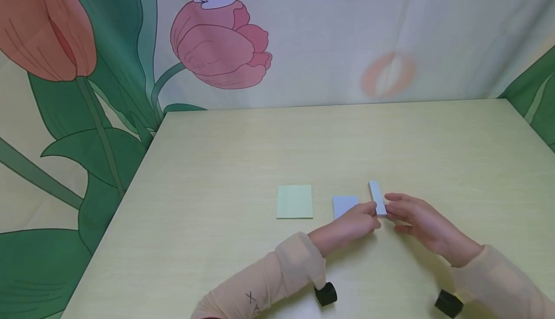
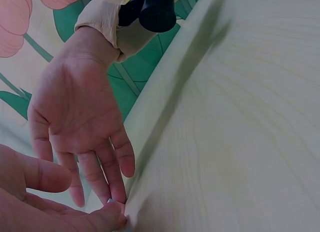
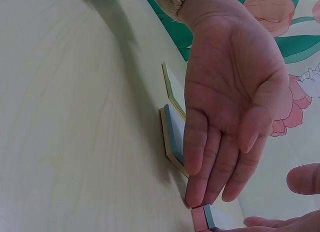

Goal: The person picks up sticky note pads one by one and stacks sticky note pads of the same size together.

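Observation:
Both hands are at a narrow sticky-note pad [image 1: 376, 197], pale blue on top with a pink layer beneath, as the right wrist view shows. My left hand [image 1: 352, 223] touches its left side with fingertips of nearly straight fingers. From the other side, my right hand [image 1: 417, 219] reaches the pad's right edge, fingers extended. Partly behind the left hand lies a blue square sticky-note pad [image 1: 344, 206], which has a tan layer underneath in the right wrist view. Further left is a pale green square sticky-note pad [image 1: 295, 202]. In the left wrist view the narrow pad is mostly hidden by fingertips.
Everything lies on a light wood-grain table [image 1: 208, 174]. Behind it hangs a cloth [image 1: 321, 39] printed with flowers and leaves. A black wrist device [image 1: 325, 294] sits under the left sleeve, and another black device [image 1: 448, 303] under the right one.

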### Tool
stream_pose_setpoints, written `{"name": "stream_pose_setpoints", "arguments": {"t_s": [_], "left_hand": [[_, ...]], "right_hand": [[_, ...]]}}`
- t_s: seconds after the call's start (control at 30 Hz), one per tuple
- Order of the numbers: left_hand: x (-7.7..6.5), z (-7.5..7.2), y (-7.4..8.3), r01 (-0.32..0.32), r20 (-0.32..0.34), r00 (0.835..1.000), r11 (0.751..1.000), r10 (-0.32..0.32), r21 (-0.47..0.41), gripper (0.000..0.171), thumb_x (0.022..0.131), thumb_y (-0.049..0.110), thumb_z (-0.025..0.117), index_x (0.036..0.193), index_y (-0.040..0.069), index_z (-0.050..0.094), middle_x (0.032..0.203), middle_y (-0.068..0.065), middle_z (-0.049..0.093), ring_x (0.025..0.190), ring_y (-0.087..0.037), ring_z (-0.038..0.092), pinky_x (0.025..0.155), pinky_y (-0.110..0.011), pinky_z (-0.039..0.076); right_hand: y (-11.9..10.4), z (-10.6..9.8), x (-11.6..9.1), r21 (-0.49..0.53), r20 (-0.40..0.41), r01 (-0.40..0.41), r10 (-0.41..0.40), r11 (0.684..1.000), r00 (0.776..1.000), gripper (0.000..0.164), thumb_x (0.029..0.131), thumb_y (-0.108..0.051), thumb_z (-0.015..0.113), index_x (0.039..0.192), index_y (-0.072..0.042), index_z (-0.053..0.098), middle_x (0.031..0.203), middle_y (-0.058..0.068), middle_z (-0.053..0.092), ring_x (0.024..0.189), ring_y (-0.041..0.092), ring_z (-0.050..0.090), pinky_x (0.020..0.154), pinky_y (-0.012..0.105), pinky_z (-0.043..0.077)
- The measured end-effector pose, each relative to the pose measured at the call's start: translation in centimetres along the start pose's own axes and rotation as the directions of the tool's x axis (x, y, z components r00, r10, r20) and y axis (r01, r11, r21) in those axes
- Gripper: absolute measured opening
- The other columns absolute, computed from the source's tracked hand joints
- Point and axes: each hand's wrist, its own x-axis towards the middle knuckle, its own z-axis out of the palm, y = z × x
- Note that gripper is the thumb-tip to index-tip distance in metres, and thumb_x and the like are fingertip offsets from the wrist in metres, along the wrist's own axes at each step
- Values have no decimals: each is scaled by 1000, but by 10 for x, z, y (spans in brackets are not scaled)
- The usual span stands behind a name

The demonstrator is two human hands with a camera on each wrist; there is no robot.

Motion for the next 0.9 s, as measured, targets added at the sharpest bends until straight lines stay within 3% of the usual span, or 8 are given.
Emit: {"name": "stream_pose_setpoints", "arguments": {"t_s": [0.07, 0.17, 0.3, 0.4, 0.53, 0.67, 0.8, 0.9], "left_hand": [[-1, 0, 0, -4, 4, 1000, 1000, 4, 4, 35, 82, 4, 48, 117, -1, 50, 99, -8, 56, 81, -14, 47, 78, -26, 40], [-4, 0, 0, 5, 7, 1000, 1000, -5, 9, 41, 82, 4, 49, 122, -1, 47, 109, -9, 57, 87, -13, 51, 85, -27, 41], [-11, 2, -1, 26, 16, 1000, 1000, -26, 11, 54, 82, 7, 50, 135, 4, 35, 134, -8, 44, 113, -16, 49, 99, -32, 35], [-16, 2, -1, 25, 35, 999, 1000, -25, 10, 56, 83, 8, 50, 136, 5, 32, 137, -8, 40, 121, -18, 43, 102, -32, 32], [-25, 2, -4, -1, 86, 996, 1000, -1, 21, 55, 84, 9, 50, 136, 5, 32, 137, -8, 40, 123, -18, 41, 101, -30, 33], [-34, -4, -11, -55, 172, 985, 992, 34, 117, 49, 86, 15, 49, 133, 6, 39, 135, -4, 43, 122, -12, 41, 100, -25, 34], [-43, -15, -20, -116, 244, 968, 964, 56, 241, 40, 88, 25, 48, 126, 12, 50, 127, 5, 51, 118, -5, 43, 97, -22, 35], [-48, -24, -25, -143, 250, 965, 952, 74, 269, 35, 88, 30, 48, 119, 17, 57, 119, 11, 56, 113, -1, 45, 94, -21, 36]], "right_hand": [[1, 0, 0, 0, -1, 1, -1, 1000, 1000, 59, 93, -28, 39, 139, 3, 15, 114, -5, 50, 99, 4, 49, 94, 41, 34], [3, 0, -1, 9, 0, 6, -6, 1000, 1000, 59, 93, -26, 40, 138, 3, 16, 109, -8, 51, 97, 4, 49, 92, 38, 35], [4, -1, -3, 35, 2, 3, -3, 999, 1000, 59, 93, -25, 39, 138, 4, 15, 98, -14, 55, 93, 4, 49, 87, 33, 36], [5, -1, -5, 43, 8, 0, -1, 999, 1000, 59, 93, -25, 39, 138, 4, 14, 97, -14, 55, 93, 4, 49, 86, 31, 36], [8, -2, -8, 28, 12, -1, 1, 1000, 1000, 60, 93, -28, 40, 138, 4, 15, 103, -13, 53, 97, 3, 49, 87, 32, 37], [9, -2, -11, 2, -16, 4, -4, 1000, 1000, 59, 93, -30, 41, 136, 3, 20, 107, -13, 53, 98, 3, 50, 86, 31, 39], [7, 0, -15, -44, -76, 21, -24, 999, 997, 57, 92, -34, 42, 134, 1, 25, 120, 1, 51, 99, 7, 51, 84, 30, 41], [4, 3, -17, -78, -102, 33, -41, 996, 994, 56, 92, -35, 41, 134, 0, 26, 132, 15, 41, 100, 9, 50, 83, 30, 41]]}}
